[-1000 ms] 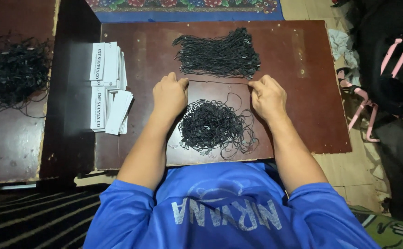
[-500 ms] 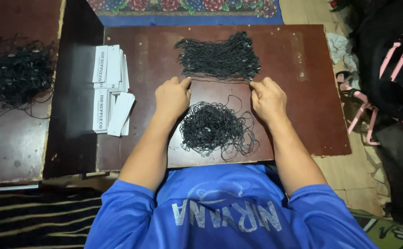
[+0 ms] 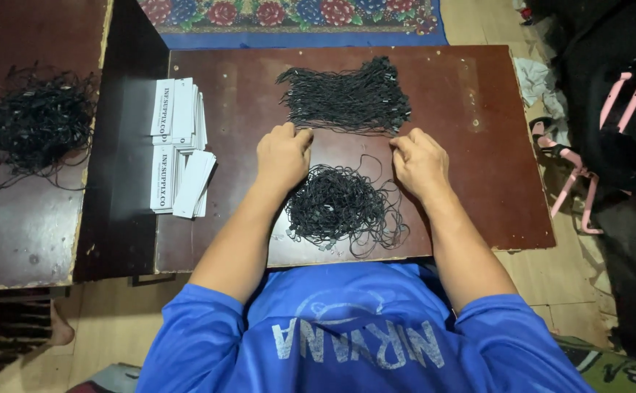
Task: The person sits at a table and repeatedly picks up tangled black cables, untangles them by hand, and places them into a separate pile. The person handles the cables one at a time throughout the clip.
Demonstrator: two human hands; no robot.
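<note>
My left hand (image 3: 281,155) and my right hand (image 3: 420,161) rest knuckles-up on a dark brown table (image 3: 478,145), fingers curled under. Their fingertips touch the near edge of a neat flat bundle of black strings (image 3: 347,98). Between my forearms lies a loose tangled pile of black strings (image 3: 340,207). Whether either hand pinches a strand is hidden by the curled fingers.
Two stacks of white paper tags (image 3: 176,149) lie to the left on the table. A second tangled black string heap (image 3: 38,124) sits on a separate table at far left. A pink-framed object with black fabric (image 3: 609,138) stands on the floor at right. A floral rug (image 3: 296,14) lies beyond.
Both hands have stayed at the near edge of the flat bundle, with only a slight shift. The piles have not moved.
</note>
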